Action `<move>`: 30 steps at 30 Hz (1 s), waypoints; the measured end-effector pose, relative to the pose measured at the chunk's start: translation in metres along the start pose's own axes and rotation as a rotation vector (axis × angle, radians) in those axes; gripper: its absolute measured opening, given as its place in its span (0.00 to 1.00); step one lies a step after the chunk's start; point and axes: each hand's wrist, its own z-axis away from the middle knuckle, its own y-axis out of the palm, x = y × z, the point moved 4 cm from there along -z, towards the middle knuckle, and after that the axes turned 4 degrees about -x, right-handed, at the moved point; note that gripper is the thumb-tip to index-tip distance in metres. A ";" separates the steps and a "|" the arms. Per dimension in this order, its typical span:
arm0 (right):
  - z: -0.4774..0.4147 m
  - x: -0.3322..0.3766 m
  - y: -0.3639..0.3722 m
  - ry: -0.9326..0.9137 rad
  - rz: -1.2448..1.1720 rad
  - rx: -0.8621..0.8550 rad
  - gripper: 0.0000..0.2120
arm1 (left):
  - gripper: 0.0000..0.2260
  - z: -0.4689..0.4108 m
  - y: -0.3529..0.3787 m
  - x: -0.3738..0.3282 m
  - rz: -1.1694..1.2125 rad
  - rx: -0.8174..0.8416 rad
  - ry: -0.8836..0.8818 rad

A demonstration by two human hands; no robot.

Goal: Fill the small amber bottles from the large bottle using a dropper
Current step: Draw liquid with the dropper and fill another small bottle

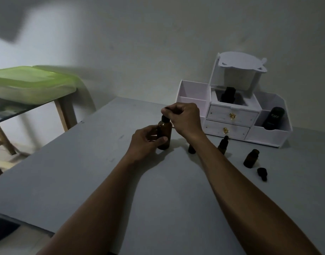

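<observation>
Standing upright mid-way across the flat grey table [95,181], the large amber glass bottle [164,135] looks rigid, slick and breakable. Your left hand [145,142] curls round its body, which is the steadying hold. Your right hand [183,118] pinches the black dropper top [165,117]. The small amber glass bottles [250,158] stand nearby to the right.

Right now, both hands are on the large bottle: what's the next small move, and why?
Probably lift the dropper straight out: the right hand pinches its top, the left hand steadies the large bottle, and one small bottle stands uncapped, waiting.
</observation>
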 end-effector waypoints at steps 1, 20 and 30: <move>-0.001 0.001 0.001 -0.005 0.007 -0.008 0.07 | 0.26 0.000 0.000 0.000 -0.004 0.000 0.001; -0.025 0.061 -0.081 -0.152 -0.227 -0.128 0.07 | 0.29 0.025 -0.001 -0.033 -0.029 -0.387 0.254; -0.008 0.015 -0.219 -0.115 -0.187 -0.222 0.08 | 0.05 0.067 0.106 -0.093 0.144 0.057 0.223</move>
